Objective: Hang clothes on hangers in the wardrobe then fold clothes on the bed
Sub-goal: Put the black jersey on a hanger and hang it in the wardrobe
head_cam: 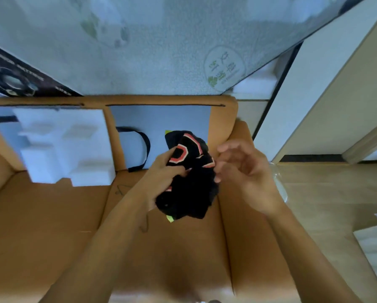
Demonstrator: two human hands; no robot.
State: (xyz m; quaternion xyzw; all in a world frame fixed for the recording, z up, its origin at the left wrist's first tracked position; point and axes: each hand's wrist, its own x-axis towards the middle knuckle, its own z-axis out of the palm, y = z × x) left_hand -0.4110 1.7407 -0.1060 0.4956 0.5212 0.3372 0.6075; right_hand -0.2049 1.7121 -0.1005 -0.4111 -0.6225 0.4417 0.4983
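Far left: white foam insert (63, 145) lying in the open cardboard box (52, 215); just right of it a black strap (143, 147) looped on a grey panel. Centre: my left hand (163, 173) has fingers and thumb curled round a bunched black garment (189, 178) with red-pink hexagon outlines, held in the air above the box. A yellow-green scrap shows at its near bottom edge, possibly a label or trim; too small to tell. My right hand (244, 173) is just right of the bundle, fingers loosely bent and spread, gripping nothing; fingertips are at the cloth's edge, but I cannot tell whether they touch. Far right: a white panel (314, 95), perhaps furniture. Handling, my judgement: light, soft and limp, not fragile and not slippery. It sags from one hand and holds no shape, so there is nothing stiff to grip. Best hold is probably two pinches well apart on a hem or seam, then shake it open. Which edge is which is hidden in the bunch.
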